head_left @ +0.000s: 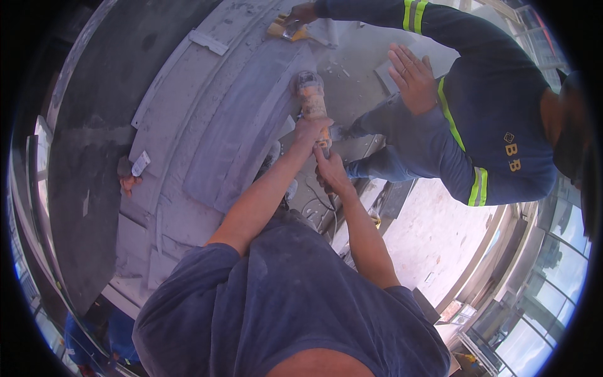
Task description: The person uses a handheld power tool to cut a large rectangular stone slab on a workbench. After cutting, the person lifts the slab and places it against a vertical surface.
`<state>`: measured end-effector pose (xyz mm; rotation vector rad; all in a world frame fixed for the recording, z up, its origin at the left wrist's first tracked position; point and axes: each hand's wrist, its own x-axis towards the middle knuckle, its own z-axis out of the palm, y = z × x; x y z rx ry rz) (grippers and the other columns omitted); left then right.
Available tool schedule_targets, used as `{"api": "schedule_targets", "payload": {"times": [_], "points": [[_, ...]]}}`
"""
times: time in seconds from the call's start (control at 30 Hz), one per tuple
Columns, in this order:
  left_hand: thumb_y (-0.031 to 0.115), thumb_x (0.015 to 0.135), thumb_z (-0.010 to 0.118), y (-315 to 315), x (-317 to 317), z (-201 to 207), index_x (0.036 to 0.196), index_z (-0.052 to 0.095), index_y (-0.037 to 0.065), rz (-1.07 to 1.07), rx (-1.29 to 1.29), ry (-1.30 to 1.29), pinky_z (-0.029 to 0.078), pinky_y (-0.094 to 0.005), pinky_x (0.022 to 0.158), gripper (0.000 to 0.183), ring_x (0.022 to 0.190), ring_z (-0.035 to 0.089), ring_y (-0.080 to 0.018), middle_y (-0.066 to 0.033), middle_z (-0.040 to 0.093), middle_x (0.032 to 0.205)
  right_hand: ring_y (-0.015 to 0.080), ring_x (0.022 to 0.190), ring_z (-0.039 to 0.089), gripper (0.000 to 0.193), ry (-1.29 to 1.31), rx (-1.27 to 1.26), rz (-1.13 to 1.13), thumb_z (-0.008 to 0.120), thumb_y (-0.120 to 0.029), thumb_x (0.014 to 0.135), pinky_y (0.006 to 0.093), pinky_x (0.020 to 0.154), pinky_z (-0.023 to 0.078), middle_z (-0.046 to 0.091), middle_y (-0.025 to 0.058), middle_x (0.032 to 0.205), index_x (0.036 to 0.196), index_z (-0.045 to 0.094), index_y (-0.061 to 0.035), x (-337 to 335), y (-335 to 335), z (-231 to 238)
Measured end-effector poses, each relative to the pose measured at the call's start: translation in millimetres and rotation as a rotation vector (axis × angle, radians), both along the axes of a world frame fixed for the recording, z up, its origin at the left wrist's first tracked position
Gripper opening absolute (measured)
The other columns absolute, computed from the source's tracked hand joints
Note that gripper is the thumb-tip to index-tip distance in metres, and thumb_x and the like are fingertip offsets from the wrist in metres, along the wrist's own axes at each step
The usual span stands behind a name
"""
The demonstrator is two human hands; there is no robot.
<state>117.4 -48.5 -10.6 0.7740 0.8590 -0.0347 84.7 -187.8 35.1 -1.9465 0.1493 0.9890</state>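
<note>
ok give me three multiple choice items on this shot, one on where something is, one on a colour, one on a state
1. Where is the co-worker's brush?
A. at the far end of the grey slab
B. on the floor by the windows
C. in the person's left hand

2. What colour are the bands on the co-worker's sleeve?
A. red
B. yellow-green
C. white

3. How is the angle grinder held?
A. lying untouched on the slab
B. by one hand only
C. gripped by both of the person's hands

Answers:
1. A, the brush sits under the co-worker's hand at the slab's far end.
2. B, bright yellow-green stripes ring the dark blue sleeve.
3. C, the left hand and the right hand both close on the grinder's body.
</note>
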Motion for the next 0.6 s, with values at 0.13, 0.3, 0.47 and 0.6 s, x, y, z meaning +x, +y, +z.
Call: {"api": "schedule_targets", "payload": {"times": [0.13, 0.3, 0.47, 0.6], "points": [[0.015, 0.079, 0.095, 6.8, 9.4, -14.8, 0.120, 0.074, -0.006, -0.006, -0.003, -0.002, 0.065, -0.0436, 0.072, 0.051, 0.085, 0.077, -0.0264, -0.0150, 0.076, 0.106, 0.0178, 0.046, 0.057, 0.060, -0.006, 0.014, -0.003, 0.066, -0.058, 0.109, 0.0362, 0.040, 0.045, 0.057, 0.0050, 0.066, 0.114, 0.059, 0.0016, 4.8, 9.1, 6.7], [0.017, 0.080, 0.095, 9.5, 17.8, -11.2, 0.123, 0.073, -0.006, -0.055, -0.004, 0.011, 0.064, -0.0434, 0.074, 0.054, 0.088, 0.077, -0.0268, -0.0165, 0.076, 0.110, 0.0219, 0.050, 0.064, 0.067, -0.052, -0.023, 0.006, 0.066, -0.060, 0.107, 0.0397, 0.045, 0.050, 0.063, 0.0090, 0.069, 0.114, 0.063, 0.0061, 13.4, 9.4, 0.8], [0.017, 0.081, 0.094, 15.8, 33.2, -20.4, 0.123, 0.073, -0.006, -0.064, 0.001, -0.070, 0.064, -0.0433, 0.075, 0.052, 0.090, 0.077, -0.0269, -0.0155, 0.076, 0.109, 0.0185, 0.050, 0.059, 0.064, -0.015, -0.025, -0.030, 0.066, -0.061, 0.108, 0.0386, 0.045, 0.046, 0.059, 0.0053, 0.068, 0.111, 0.061, 0.0028, 26.3, 21.1, 11.6], [0.014, 0.082, 0.093, 25.9, 47.8, -14.6, 0.121, 0.073, -0.005, -0.126, -0.051, -0.105, 0.063, -0.0424, 0.077, 0.048, 0.092, 0.077, -0.0258, -0.0143, 0.075, 0.109, 0.0207, 0.050, 0.064, 0.068, -0.035, 0.007, -0.076, 0.066, -0.061, 0.107, 0.0391, 0.046, 0.050, 0.063, 0.0084, 0.069, 0.116, 0.063, 0.0060, 31.5, 23.3, 7.8]]}}
